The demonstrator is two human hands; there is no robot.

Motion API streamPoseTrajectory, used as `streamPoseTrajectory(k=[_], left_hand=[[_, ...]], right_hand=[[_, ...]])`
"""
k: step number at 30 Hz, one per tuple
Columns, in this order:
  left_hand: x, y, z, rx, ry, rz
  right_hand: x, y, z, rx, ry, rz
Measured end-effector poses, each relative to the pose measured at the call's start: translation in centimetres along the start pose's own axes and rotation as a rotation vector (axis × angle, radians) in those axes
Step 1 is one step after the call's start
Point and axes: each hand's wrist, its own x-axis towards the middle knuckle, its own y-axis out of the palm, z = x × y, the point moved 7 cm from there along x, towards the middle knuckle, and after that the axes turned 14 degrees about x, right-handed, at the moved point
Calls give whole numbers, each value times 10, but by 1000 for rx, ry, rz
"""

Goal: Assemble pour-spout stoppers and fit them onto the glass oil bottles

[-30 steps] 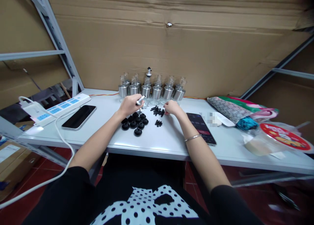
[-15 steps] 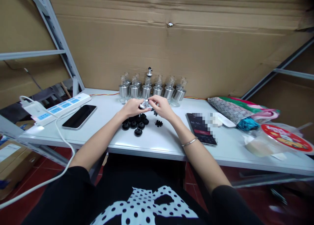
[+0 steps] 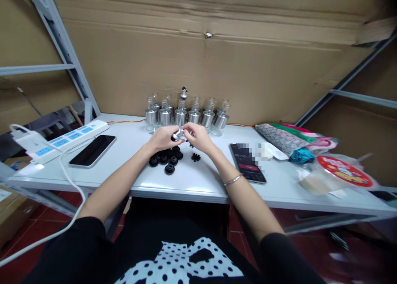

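Observation:
Between my two hands is a silver pourer spout (image 3: 178, 135) with a dark base. My left hand (image 3: 163, 138) is closed around its wide end. At the narrow end, the fingertips of my right hand (image 3: 198, 137) are pinched together on the spout; any small part inside that pinch is hidden. Black ribbed stoppers (image 3: 169, 168) lie in a cluster below my left hand. Beneath my right hand sits a small group of tiny black caps (image 3: 195, 157), with others partly covered by the fingers.
Several glass bottles with metal sleeves (image 3: 165, 118) stand in rows at the back; one carries a pourer (image 3: 184, 93). Left are a power strip (image 3: 70, 140) and a phone (image 3: 93, 150). Right are another phone (image 3: 247, 164), a fabric bundle (image 3: 283, 140) and a red-lidded tub (image 3: 344, 171).
The whole view has shifted slightly as my head turned. My hands remain together on the spout, which is now tilted a little differently, with the right fingertips still at its narrow end.

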Motion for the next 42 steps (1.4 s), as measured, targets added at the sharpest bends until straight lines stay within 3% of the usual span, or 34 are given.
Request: streamPoseTrajectory(k=[9,14,22,31,39,42], left_hand=[[1,-10,3,-42,-14,-94],[0,-5,11,-51,-85,-15],[-2,-2,15,-72,-52,-100],[-1,-1,13,-19,-70,-41],[1,-3,-1,-30,22,-32],[1,-2,-5,22,69,-35]], right_hand=[[2,2,4,8,-37,10],[3,5,5,1,-34,29],[2,9,7,-51,25,82],[3,14,1,-37,52,112],[5,14,-8,24,181,96],[1,13,-21,149,344,114]])
